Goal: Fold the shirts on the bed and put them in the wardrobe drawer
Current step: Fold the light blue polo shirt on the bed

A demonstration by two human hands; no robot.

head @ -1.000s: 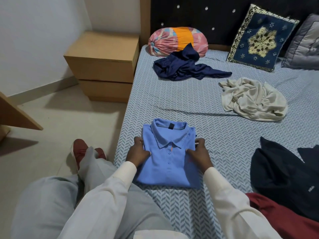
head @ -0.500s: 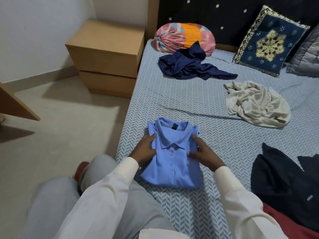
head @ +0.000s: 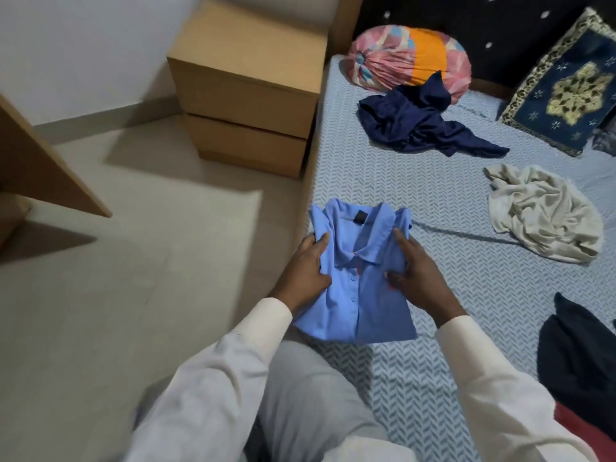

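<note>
Left hand (head: 305, 270), right hand (head: 416, 273) hold blue shirt (head: 358, 295); fingers partly hidden.

light-blue folded cotton polo shirt (head: 361, 295): neat rectangle, collar far, buttons up, at left edge of bed (head: 366, 181), sides gripped by left hand (head: 305, 268) and right hand (head: 416, 275) | crumpled navy fabric shirt (head: 420, 125): unfolded, far end | crumpled cream fabric garment (head: 546, 215): heaped, mid-right | black fabric garment (head: 580, 355): loose, near right
</note>
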